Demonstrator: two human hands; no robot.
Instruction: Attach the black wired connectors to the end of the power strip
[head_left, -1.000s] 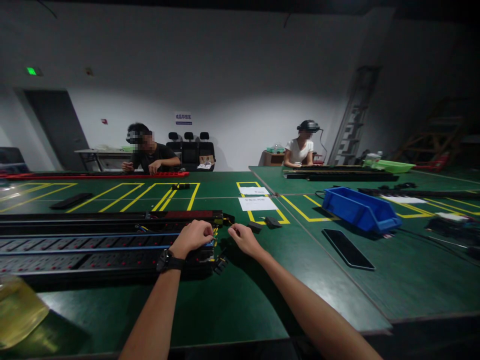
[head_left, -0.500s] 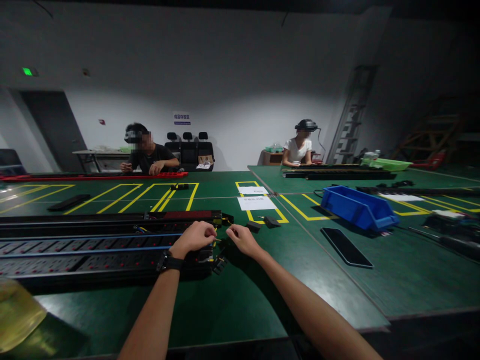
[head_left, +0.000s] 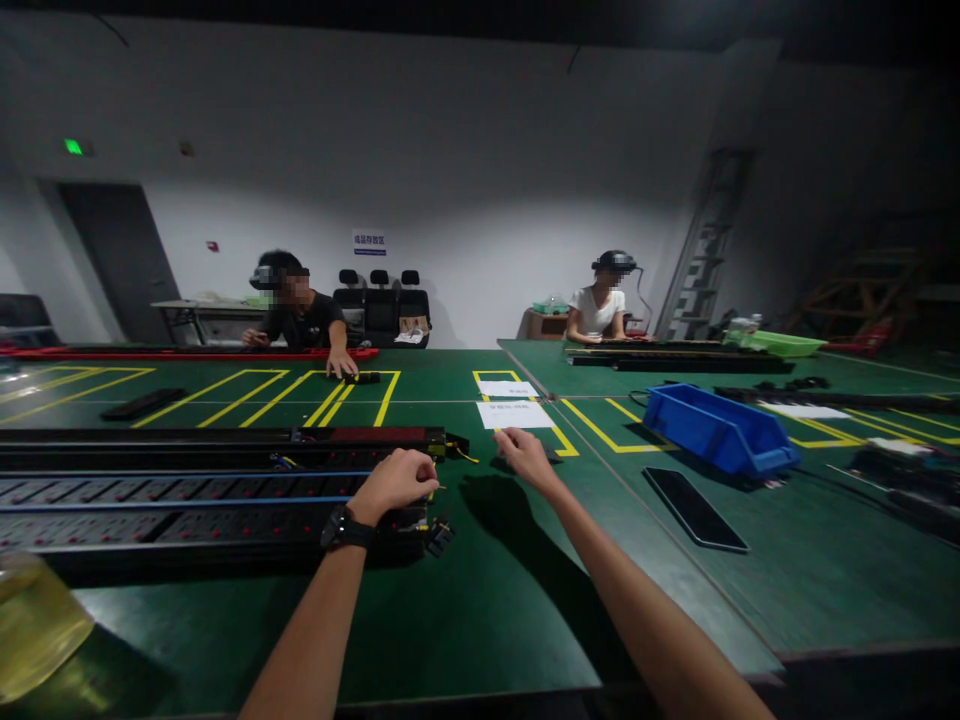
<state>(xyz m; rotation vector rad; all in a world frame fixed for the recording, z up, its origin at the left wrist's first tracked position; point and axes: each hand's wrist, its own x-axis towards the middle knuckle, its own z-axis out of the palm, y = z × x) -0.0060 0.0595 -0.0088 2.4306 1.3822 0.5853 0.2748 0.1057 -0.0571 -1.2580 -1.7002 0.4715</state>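
My left hand (head_left: pixel 396 482), with a watch on its wrist, is closed in a pinch at the right end of a long black power strip (head_left: pixel 247 520) with rows of dark panels and red dots. A thin wire (head_left: pixel 441 487) sticks out from its fingertips. Below it a small black connector (head_left: pixel 440 538) lies at the strip's end, and a black plug with a yellow wire (head_left: pixel 459 447) juts out above. My right hand (head_left: pixel 526 458) hovers to the right, fingers pressed together, covering most of a dark block (head_left: pixel 553 459). Whatever its fingertips hold is hidden.
Right of my arm lie a phone (head_left: pixel 695 508) and a blue bin (head_left: pixel 716 430). Paper sheets (head_left: pixel 514 415) rest beyond my right hand. A yellowish container (head_left: pixel 37 630) stands front left. Two people sit across the green table; one person's hand (head_left: pixel 341 362) touches small black parts.
My right hand has moved right, away from the strip's end to the small dark blocks. My left hand stays pinched at the strip's end. The person at left has reached forward across the table.
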